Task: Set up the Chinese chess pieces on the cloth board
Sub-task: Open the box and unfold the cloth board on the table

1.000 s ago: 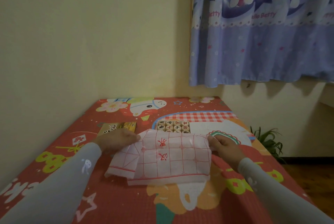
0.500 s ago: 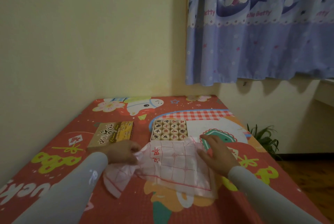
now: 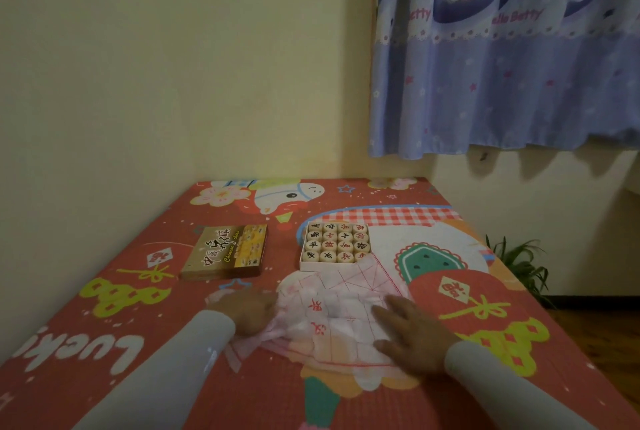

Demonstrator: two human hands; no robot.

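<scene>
A thin white cloth board [image 3: 341, 317] with red grid lines lies crumpled and partly folded on the red cartoon mat. My left hand [image 3: 247, 311] grips its bunched left edge. My right hand [image 3: 414, 334] lies flat on the cloth's right side, fingers spread. Just beyond the cloth stands an open white tray [image 3: 333, 267] packed with round wooden chess pieces [image 3: 336, 242] marked in red and black; the cloth's far corner overlaps the tray's front right corner.
The brown box lid [image 3: 227, 253] with Chinese lettering lies left of the tray. The red mat [image 3: 138, 325] reaches a cream wall at left and back. A blue curtain [image 3: 502, 55] hangs at upper right; a green plant [image 3: 519, 263] stands past the mat's right edge.
The cloth has come down from being held spread between both hands to lying rumpled on the mat. My right hand went from gripping its edge to pressing flat on it.
</scene>
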